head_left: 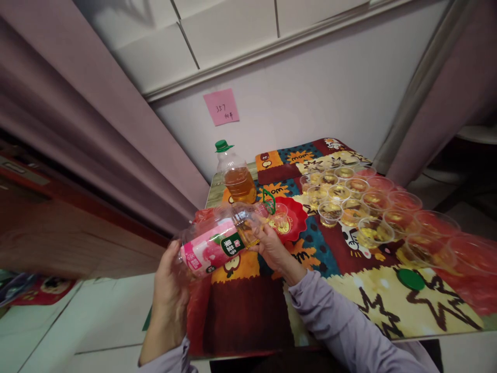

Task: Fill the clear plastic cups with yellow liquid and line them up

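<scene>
Tilted nearly on its side, a clear plastic juice bottle (212, 246) with a pink label rests between both my hands. My left hand (171, 285) is wrapped round its base end. Closer to the neck, my right hand (272, 251) grips the bottle from the near side. Amber liquid lies toward the neck, which points at a small clear plastic cup (282, 213). That cup stands on a red scalloped plate (298, 220) and has some liquid in or below it; I cannot tell which. A green plastic loop (267, 199) shows by the bottle's mouth.
Behind stands a second juice bottle (240, 181) with a green cap. Several clear cups of yellowish liquid (355, 210) crowd the table's right side, some on red plastic. A loose green cap (410, 278) lies near the front. A pink note (222, 107) is on the wall.
</scene>
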{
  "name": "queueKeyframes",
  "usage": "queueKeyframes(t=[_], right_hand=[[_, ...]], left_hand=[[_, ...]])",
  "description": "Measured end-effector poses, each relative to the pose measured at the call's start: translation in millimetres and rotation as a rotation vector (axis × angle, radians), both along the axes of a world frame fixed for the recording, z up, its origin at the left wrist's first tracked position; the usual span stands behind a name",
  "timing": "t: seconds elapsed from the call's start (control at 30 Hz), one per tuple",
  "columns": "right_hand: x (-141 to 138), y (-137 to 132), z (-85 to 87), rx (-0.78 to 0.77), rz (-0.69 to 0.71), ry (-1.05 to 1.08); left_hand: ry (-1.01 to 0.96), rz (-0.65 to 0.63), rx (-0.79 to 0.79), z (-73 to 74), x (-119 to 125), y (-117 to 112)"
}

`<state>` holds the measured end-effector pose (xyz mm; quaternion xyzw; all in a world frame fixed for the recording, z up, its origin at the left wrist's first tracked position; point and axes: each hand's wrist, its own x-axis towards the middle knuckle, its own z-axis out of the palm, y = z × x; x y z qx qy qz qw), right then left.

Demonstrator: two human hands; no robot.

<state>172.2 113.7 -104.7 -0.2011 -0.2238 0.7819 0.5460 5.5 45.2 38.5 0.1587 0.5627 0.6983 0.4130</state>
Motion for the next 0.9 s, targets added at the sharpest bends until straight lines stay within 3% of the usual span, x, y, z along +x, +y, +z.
queueKeyframes(t=[0.43, 0.9], right_hand=[[-0.6, -0.1, -1.3, 0.016, 0.004, -0.015], [-0.6, -1.3, -2.2, 0.013, 0.004, -0.038]], left_hand=[[0.040, 0.010, -0.010, -4.8, -5.2, -1.3], [0.027, -0.004, -0.027, 4.1, 0.5, -1.6]])
